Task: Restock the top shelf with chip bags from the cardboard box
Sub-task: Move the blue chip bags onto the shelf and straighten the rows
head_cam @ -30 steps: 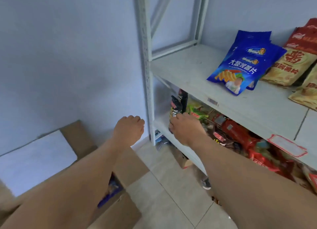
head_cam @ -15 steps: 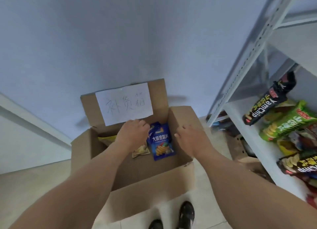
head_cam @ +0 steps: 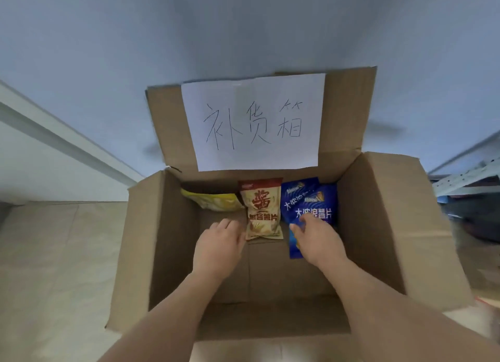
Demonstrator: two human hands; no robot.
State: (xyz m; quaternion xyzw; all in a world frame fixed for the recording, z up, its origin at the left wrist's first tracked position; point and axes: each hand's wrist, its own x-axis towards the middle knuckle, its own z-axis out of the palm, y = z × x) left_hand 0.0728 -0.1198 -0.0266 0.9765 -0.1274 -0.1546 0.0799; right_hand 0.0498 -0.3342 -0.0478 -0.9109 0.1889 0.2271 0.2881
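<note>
Currently both hands are down inside the cardboard box [head_cam: 378, 226]. Left hand [head_cam: 219, 245] loosely spread, empty, just beside the tan chip bag [head_cam: 261, 207]. Right hand [head_cam: 316, 239] lies on the blue chip bags [head_cam: 305, 199]; grip closure cannot be told. Yellow bag [head_cam: 213, 200] at the back. Judgement: several bags left; shelf out of view.

Both bare forearms reach forward and down into the open brown cardboard box [head_cam: 384, 226], roughly parallel and well apart. The left hand [head_cam: 220, 244] hovers palm down over the box's floor, fingers loosely curled and holding nothing. The right hand [head_cam: 316, 239] lies nearer the box's right wall, palm down with fingers spread, its fingertips [head_cam: 304, 221] over the blue packets there; whether they touch cannot be told.
</note>
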